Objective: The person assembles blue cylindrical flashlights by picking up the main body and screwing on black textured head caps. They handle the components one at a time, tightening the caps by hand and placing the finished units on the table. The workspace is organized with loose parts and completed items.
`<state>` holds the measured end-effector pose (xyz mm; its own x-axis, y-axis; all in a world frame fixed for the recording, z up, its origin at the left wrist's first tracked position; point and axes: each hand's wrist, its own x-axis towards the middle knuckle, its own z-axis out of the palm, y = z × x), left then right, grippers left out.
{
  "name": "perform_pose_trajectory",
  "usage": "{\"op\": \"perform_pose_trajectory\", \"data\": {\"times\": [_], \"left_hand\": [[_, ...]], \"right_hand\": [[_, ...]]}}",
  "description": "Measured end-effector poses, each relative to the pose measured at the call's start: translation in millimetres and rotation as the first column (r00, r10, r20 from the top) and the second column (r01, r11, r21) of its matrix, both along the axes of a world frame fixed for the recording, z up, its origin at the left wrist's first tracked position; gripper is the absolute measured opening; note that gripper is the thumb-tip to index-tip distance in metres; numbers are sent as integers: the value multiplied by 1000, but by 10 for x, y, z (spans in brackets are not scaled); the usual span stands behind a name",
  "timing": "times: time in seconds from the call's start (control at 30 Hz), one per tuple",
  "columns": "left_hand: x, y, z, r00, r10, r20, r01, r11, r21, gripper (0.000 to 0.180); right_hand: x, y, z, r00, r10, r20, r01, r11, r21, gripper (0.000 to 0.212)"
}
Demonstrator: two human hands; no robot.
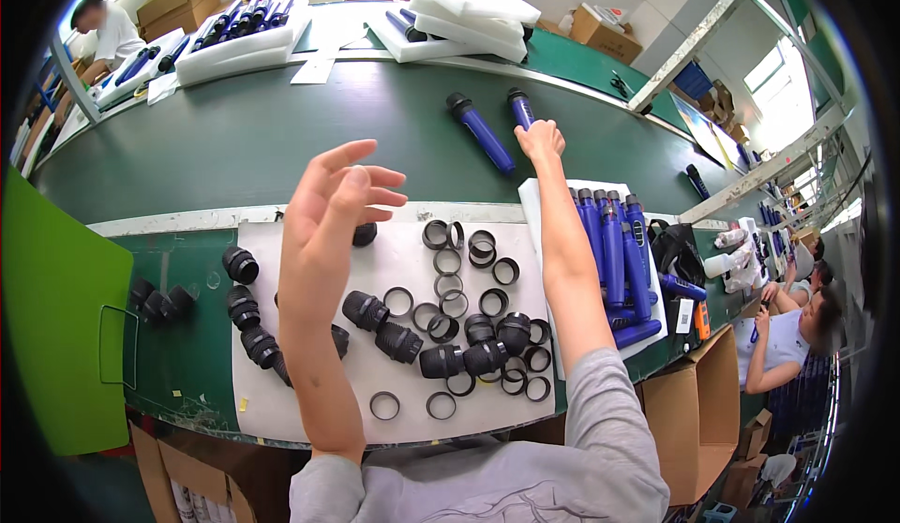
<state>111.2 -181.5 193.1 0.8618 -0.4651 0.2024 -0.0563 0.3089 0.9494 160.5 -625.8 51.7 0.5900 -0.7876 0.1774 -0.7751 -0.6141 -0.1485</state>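
Observation:
My right hand (541,139) reaches far forward and is closed around a blue handheld microphone (520,106) with a black head, over the dark green belt (375,101). Just left of it a second blue microphone (482,134) lies on the belt. My left hand (333,206) is raised above the white sheet (394,429), its fingers apart and nothing in them. Below the hands, black ribbed microphone heads (398,342) and loose black rings (384,405) are spread over the sheet. Several blue microphones (614,251) lie stacked on white foam beside my right forearm.
A green panel (66,317) stands at the left. Foam trays (244,54) with microphones rest beyond the belt. An open cardboard box (694,410) is at the lower right, near a black bag (677,251). People sit at the far left and right.

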Motion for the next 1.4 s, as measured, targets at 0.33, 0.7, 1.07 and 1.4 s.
{"op": "perform_pose_trajectory", "data": {"times": [0.33,0.7,1.07,1.4], "left_hand": [[6,-86,-111,998,39,40,-43,994,101,41],[-294,-7,98,979,-192,67,203,947,-248,37],[-447,-132,80,921,174,348,-150,984,-94,32],[-457,-105,92,900,214,379,-248,968,42,25]], "right_hand": [[-583,1722,792,684,488,542,-525,845,-99,51],[-1957,2899,1431,383,710,591,-844,529,-87,54],[-2166,2838,1531,528,416,740,-848,301,436,47],[-2143,2724,1612,730,83,678,-666,-136,733,40]]}}
